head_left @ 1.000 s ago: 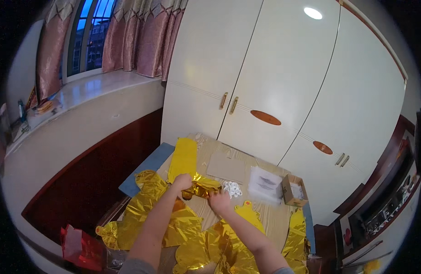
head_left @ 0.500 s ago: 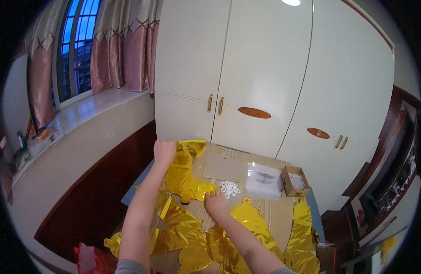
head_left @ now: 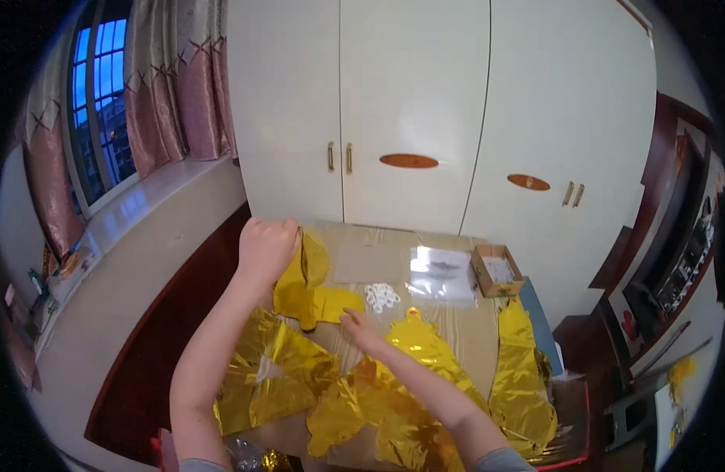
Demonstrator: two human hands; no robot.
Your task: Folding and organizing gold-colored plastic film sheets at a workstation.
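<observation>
My left hand (head_left: 268,245) is closed around the upper part of a flat gold foil balloon (head_left: 293,297), raising that end. The balloon's lower arm lies along the table and points right. My right hand (head_left: 361,329) rests by the lower edge of that arm, fingers stretched out and touching or nearly touching the foil. Just beyond it sits a small heap of white rings (head_left: 381,297). More flat gold foil balloons lie under and around my forearms: a creased foil piece (head_left: 292,370) on the left and a broad foil piece (head_left: 417,346) on the right.
Toward the back of the table lie a beige card sheet (head_left: 368,263) and a clear plastic packet (head_left: 441,275). A small open cardboard box (head_left: 496,271) stands at the back right, with another gold foil balloon (head_left: 522,385) below it. White wardrobe doors (head_left: 410,94) rise behind the table.
My left hand has lifted and pulled its end of the balloon toward me. My right hand has loosened at the lower arm, fingers extending. The whole view has shifted slightly.
</observation>
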